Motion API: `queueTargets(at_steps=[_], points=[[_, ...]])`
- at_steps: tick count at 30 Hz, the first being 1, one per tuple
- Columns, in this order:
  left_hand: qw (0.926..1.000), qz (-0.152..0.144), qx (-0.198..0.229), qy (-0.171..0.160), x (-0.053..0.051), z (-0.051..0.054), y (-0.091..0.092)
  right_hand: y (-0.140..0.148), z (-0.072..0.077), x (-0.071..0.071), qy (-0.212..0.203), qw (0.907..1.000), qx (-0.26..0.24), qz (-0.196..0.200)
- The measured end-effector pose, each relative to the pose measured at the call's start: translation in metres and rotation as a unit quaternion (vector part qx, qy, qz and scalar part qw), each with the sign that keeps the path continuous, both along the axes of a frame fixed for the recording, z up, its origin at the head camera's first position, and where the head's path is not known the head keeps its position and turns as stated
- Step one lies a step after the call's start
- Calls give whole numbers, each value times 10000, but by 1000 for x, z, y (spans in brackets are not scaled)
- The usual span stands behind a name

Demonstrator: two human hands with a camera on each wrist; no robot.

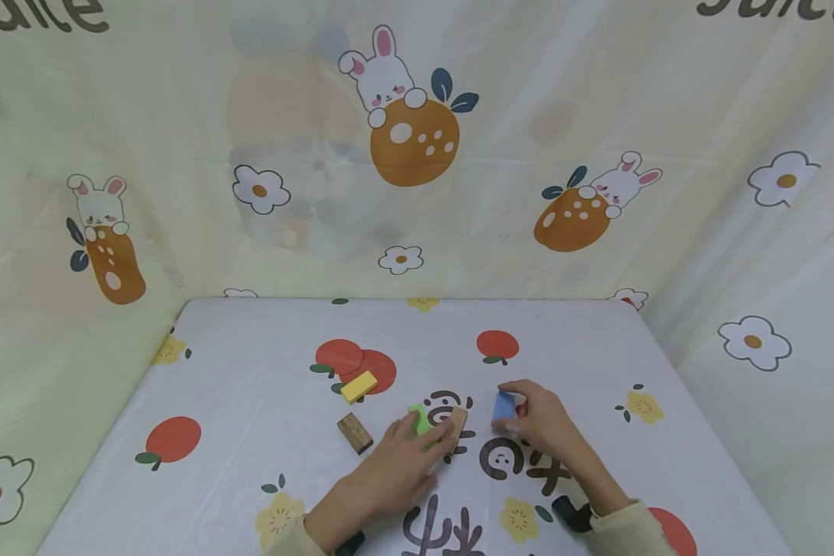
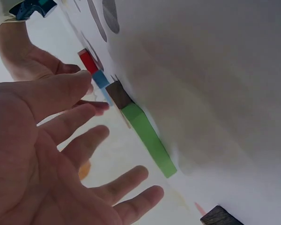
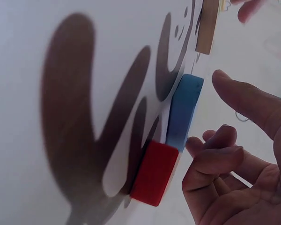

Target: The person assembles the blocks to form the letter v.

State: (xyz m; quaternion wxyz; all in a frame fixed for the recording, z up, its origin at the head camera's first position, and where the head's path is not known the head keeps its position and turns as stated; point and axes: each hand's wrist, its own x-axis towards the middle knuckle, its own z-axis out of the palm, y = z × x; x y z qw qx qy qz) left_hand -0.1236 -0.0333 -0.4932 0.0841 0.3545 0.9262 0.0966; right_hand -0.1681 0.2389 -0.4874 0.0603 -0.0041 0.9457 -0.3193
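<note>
In the head view my left hand point(image 1: 396, 467) reaches over a green block point(image 1: 420, 421) and a light wooden block point(image 1: 457, 425). The left wrist view shows its fingers spread, apart from the green block point(image 2: 150, 140). My right hand point(image 1: 538, 417) is around a blue block point(image 1: 503, 408). In the right wrist view, a small gap separates its thumb point(image 3: 243, 96) from the blue block point(image 3: 185, 110), and the other fingers bend near the block's lower end. A red block point(image 3: 154, 173) sits beside the blue one; the right hand hides it in the head view.
A yellow block point(image 1: 358, 387) and a dark wooden block point(image 1: 355, 433) lie left of the left hand. The table point(image 1: 236, 386) bears a white cloth printed with fruit, flowers and dark lettering. Patterned curtains point(image 1: 181, 116) stand behind it and at both sides.
</note>
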Motion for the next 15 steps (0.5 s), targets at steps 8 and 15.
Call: queueTargets(at_steps=[8, 15], points=[[9997, -94, -98, -203, 4, -1, 0, 4, -5, 0, 47, 9995, 320, 18], [9994, -69, -150, -320, 6, -1, -1, 6, -8, 1, 56, 9993, 362, 82]])
